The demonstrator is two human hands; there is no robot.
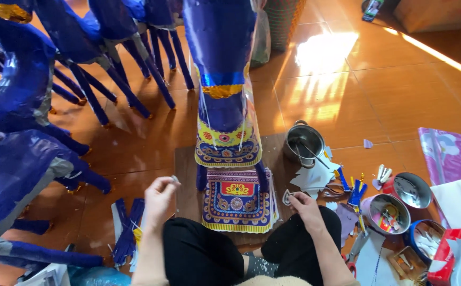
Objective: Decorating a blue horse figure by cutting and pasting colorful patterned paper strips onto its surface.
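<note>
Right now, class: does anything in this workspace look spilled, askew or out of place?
Yes. Paper scraps and small tools lie scattered on the floor beside the metal pot, some overlapping. The blue paper horse stands upright, and nothing looks damaged.

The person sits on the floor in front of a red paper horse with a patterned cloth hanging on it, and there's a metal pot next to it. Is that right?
Not quite. The paper horse is blue, not red, as the head view shows. The rest holds: the person sits on the floor before it, a patterned cloth hangs on it, and a metal pot stands beside it.
</note>
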